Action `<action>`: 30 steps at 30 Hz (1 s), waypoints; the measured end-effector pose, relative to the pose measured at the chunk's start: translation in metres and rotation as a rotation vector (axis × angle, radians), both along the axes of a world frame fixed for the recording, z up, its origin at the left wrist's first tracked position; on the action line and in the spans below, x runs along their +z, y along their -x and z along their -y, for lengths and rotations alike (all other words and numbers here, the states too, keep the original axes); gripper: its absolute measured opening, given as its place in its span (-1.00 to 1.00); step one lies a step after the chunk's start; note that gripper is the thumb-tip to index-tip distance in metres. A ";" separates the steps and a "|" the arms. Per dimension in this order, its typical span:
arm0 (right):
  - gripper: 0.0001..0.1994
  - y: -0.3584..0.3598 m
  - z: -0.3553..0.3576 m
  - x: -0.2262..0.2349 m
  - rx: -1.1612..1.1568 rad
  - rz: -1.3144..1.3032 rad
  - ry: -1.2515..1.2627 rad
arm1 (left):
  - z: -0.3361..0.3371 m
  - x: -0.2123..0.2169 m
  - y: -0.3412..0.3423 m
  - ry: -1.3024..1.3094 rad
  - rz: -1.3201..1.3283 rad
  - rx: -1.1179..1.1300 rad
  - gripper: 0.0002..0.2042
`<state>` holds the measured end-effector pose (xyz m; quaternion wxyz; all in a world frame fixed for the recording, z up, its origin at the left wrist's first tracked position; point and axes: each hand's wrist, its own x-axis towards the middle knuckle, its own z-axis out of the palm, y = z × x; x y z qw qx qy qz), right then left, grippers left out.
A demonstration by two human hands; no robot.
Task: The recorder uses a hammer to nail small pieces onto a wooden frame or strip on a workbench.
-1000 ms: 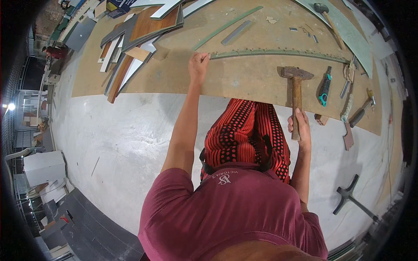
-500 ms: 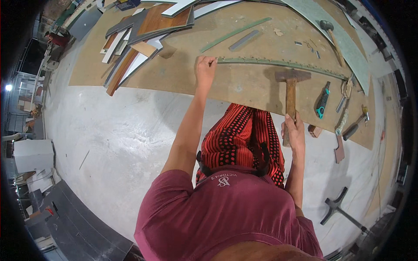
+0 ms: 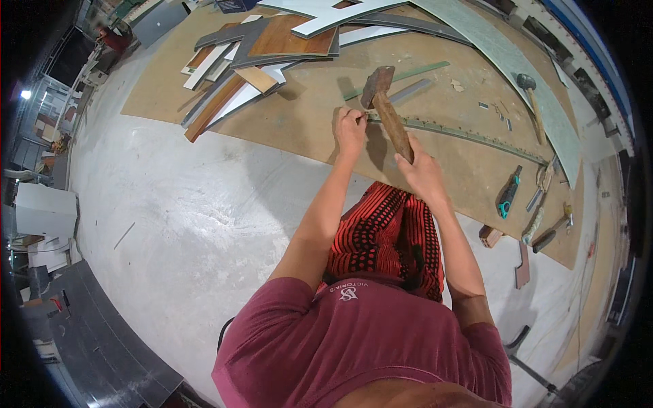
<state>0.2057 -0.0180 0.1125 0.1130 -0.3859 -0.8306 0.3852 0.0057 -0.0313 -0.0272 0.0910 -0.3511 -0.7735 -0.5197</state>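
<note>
- Head view: the right hand (image 3: 423,173) grips the wooden handle of one hammer (image 3: 388,109), head raised over the long green strip (image 3: 462,132) on the brown board (image 3: 306,129).
- The left hand (image 3: 352,129) pinches shut at the strip's near end — a nail, probably, too small to tell.
- Risk: a glancing blow lands on those fingers, or shifts the strip.
- Count — one hammer in hand, one mallet (image 3: 529,95) well apart, two strips.
</note>
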 end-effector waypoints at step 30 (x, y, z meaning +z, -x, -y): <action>-0.42 0.009 0.004 -0.011 0.011 -0.005 -0.119 | 0.004 -0.002 0.004 -0.058 0.026 -0.045 -0.87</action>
